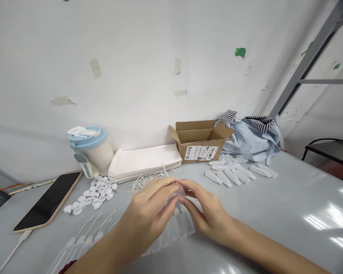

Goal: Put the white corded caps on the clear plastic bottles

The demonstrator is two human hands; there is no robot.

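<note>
My left hand [145, 207] and my right hand [210, 211] meet near the middle of the table, fingers closed around a small translucent plastic tube [177, 193]. Both thumbs press on its near side; the fingers hide much of it. A thin white cord stands up just behind my left fingertips. Below my hands lies a row of translucent tubes [177, 227], partly covered by the left hand. Beside my left forearm, several tubes with white tips and cords [81, 243] lie side by side. White caps [98, 192] are heaped further left, and loose white cords [144, 180] lie behind my hands.
A phone [48, 201] with a cable lies at the left, near a blue-lidded cup [100, 156]. Stacked white trays [145, 160] and an open cardboard box [201, 150] stand along the wall. More translucent tubes [230, 177] lie before the box and a light blue cloth [246, 139].
</note>
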